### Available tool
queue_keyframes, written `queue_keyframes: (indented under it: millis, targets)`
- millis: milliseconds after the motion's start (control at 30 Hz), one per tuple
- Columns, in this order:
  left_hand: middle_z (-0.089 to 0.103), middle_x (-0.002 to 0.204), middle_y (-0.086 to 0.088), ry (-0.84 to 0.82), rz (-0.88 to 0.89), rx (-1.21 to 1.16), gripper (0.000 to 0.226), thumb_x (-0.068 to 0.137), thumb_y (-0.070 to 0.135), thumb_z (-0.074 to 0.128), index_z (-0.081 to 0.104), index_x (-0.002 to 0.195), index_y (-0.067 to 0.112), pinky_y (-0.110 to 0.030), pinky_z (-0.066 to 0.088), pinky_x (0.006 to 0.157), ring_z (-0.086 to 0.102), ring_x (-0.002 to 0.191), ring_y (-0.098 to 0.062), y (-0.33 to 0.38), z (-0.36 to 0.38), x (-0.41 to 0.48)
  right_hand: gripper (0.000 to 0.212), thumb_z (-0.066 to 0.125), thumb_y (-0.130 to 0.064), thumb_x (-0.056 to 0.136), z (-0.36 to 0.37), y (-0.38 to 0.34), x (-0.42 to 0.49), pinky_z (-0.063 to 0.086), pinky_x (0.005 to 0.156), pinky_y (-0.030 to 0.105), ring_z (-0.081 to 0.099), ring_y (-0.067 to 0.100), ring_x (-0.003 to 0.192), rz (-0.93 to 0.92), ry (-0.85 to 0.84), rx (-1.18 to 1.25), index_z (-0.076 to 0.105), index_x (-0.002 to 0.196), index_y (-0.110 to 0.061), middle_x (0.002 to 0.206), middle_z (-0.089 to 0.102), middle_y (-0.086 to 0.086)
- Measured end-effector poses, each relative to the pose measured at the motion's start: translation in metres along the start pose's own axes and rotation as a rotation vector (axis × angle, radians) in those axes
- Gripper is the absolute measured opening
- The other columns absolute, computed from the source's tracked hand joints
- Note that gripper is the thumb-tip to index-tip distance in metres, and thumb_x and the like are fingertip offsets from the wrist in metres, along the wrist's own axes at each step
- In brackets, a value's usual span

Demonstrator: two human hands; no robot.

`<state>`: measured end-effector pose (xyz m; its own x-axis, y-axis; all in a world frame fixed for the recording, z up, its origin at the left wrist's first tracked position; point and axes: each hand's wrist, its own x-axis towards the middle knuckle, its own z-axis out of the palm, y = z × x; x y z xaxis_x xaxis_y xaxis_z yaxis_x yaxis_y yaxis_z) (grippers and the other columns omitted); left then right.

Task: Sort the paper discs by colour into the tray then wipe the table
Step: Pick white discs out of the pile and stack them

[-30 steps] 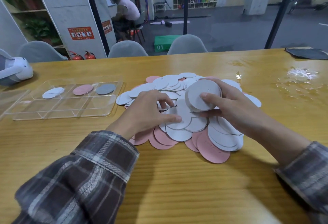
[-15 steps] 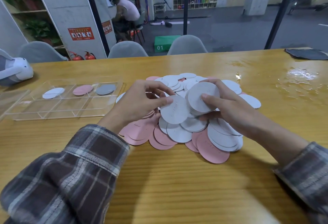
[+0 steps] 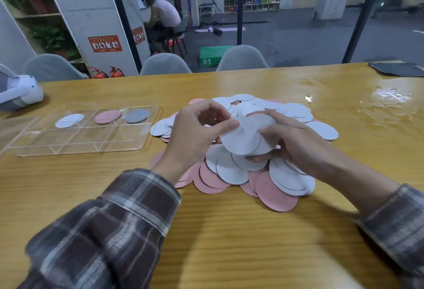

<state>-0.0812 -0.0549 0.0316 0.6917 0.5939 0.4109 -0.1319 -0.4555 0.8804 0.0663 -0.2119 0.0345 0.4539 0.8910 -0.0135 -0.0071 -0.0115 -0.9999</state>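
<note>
Slippage the main hazard: left hand (image 3: pixel 197 132) pinching one white disc (image 3: pixel 241 138) by its upper edge; right hand (image 3: pixel 296 146) curled round a loose stack of white discs (image 3: pixel 266 121), both just above the mixed pile (image 3: pixel 231 169) on the surface (image 3: pixel 229 231). Likely to fan out and drop back among the pink ones (image 3: pixel 277 194) on any slackening of the right grip, undoing the sort. Worth keeping clear of the wet patch (image 3: pixel 390 98) at far right, for fear of soggy paper; tray (image 3: pixel 146 144) well to the left, barely filled.
</note>
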Motion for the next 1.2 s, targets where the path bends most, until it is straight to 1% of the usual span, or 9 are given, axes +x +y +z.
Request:
queue_keyframes:
  millis: [100,233,367,467,733,933,1033,1133,1200]
  targets:
    - [0.072,0.077,-0.002,0.018,0.056,0.031,0.020,0.080,0.013,0.090,0.071,0.081,0.006,-0.032,0.057,0.058,0.066,0.069,-0.015,-0.002,0.007,-0.004,0.035,0.042,-0.010,0.102,0.001,-0.001,0.002,0.061,0.082,0.045,0.066,0.032,0.115,0.007,0.004,-0.003,0.071,0.119,-0.018,0.123,0.069,0.013]
    - [0.075,0.078,0.000,0.027,0.089,0.045,0.016,0.081,0.016,0.090,0.075,0.081,0.009,-0.041,0.061,0.063,0.070,0.072,-0.023,-0.001,0.014,-0.009,0.031,0.055,-0.010,0.095,0.000,-0.002,0.000,0.061,0.083,0.042,0.069,0.028,0.113,-0.007,-0.054,-0.069,0.070,0.120,-0.021,0.120,0.071,0.010]
    - [0.076,0.081,0.002,0.021,0.120,0.049,0.010,0.082,0.012,0.088,0.078,0.085,0.011,-0.036,0.061,0.064,0.072,0.076,-0.019,0.001,0.016,-0.009,0.034,0.061,-0.006,0.097,-0.001,-0.001,-0.004,0.060,0.093,0.045,0.072,0.024,0.108,-0.060,-0.074,-0.214,0.064,0.126,-0.022,0.120,0.071,0.010]
    - [0.076,0.088,0.003,0.023,0.146,0.064,0.008,0.083,0.010,0.086,0.081,0.089,0.012,-0.042,0.063,0.067,0.072,0.081,-0.019,0.000,0.015,-0.009,0.032,0.062,-0.010,0.099,-0.002,-0.001,-0.005,0.057,0.097,0.051,0.071,0.023,0.112,-0.064,-0.084,-0.231,0.063,0.128,-0.023,0.120,0.072,0.005]
    - [0.078,0.093,0.003,0.008,0.190,0.097,0.012,0.085,0.007,0.084,0.083,0.095,0.011,-0.042,0.064,0.072,0.074,0.090,-0.019,0.000,0.014,-0.010,0.031,0.056,-0.011,0.101,0.000,-0.004,-0.006,0.061,0.092,0.042,0.071,0.021,0.111,-0.012,-0.083,-0.181,0.062,0.128,-0.023,0.120,0.073,0.004]
    - [0.077,0.084,0.009,0.010,0.155,0.245,0.009,0.088,0.008,0.077,0.079,0.088,0.017,-0.027,0.060,0.070,0.072,0.079,-0.013,-0.002,0.009,-0.005,0.031,0.052,-0.003,0.100,0.003,-0.005,-0.004,0.062,0.087,0.046,0.072,0.028,0.106,0.020,0.008,-0.067,0.064,0.128,-0.013,0.121,0.071,0.016]
    - [0.076,0.081,0.009,-0.141,0.041,0.469,0.009,0.084,0.013,0.075,0.078,0.086,0.022,-0.015,0.050,0.065,0.068,0.068,-0.009,-0.007,-0.001,-0.001,0.029,0.053,-0.004,0.099,0.002,-0.004,-0.003,0.058,0.094,0.054,0.074,0.036,0.100,0.024,0.070,-0.045,0.066,0.123,-0.014,0.116,0.073,0.015]
    - [0.075,0.083,0.010,-0.325,-0.039,0.506,0.007,0.082,0.024,0.083,0.081,0.089,0.024,-0.011,0.044,0.062,0.061,0.061,-0.005,-0.007,-0.008,-0.001,0.030,0.053,-0.003,0.097,0.001,-0.005,-0.002,0.061,0.091,0.048,0.074,0.034,0.098,0.023,0.102,-0.041,0.066,0.122,-0.014,0.117,0.073,0.016]
    - [0.073,0.086,0.009,-0.342,-0.041,0.514,0.022,0.078,0.038,0.089,0.080,0.096,0.027,-0.014,0.046,0.063,0.056,0.062,0.001,-0.005,-0.008,-0.002,0.031,0.053,-0.001,0.097,0.002,-0.006,-0.002,0.064,0.082,0.042,0.074,0.032,0.100,0.027,0.114,-0.022,0.066,0.122,-0.013,0.119,0.071,0.017]
